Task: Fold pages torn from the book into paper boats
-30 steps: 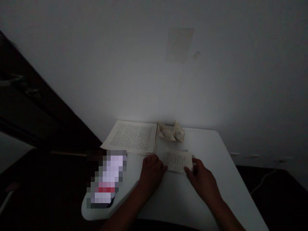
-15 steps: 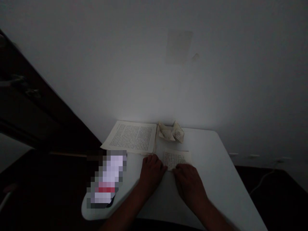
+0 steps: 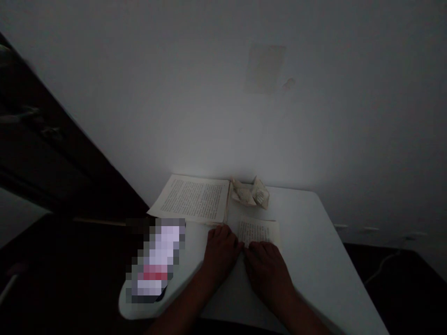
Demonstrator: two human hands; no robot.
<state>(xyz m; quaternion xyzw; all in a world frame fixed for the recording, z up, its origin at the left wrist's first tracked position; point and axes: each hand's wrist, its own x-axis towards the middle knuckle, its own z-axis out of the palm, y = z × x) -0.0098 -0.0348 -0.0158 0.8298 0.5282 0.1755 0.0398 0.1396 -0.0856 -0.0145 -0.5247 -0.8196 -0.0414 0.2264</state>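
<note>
A small sheet of printed paper [image 3: 257, 229] lies on the white table in front of me. My left hand [image 3: 222, 249] is at its near left corner, fingers curled and thumb against the paper's edge. Along the near edge, my right hand [image 3: 264, 263] presses on the paper with bent fingers, covering part of it. The two thumbs are close together at the corner. It is dim, and the exact pinch under the fingers is hidden. Beyond the sheet stands a folded paper piece [image 3: 245, 194] with pointed corners, printed like the sheet.
A stack of printed pages [image 3: 195, 197] lies at the back left, against the wall. Nearer, a phone [image 3: 160, 256] with a blurred-out screen rests by the left edge of the white table [image 3: 307, 232]. A dark door [image 3: 52, 130] stands at left; a cable [image 3: 382, 265] hangs at right.
My right hand has slid left along the paper's near edge, closer to my left hand. More of the paper's right side shows. My left hand has stayed nearly in place.
</note>
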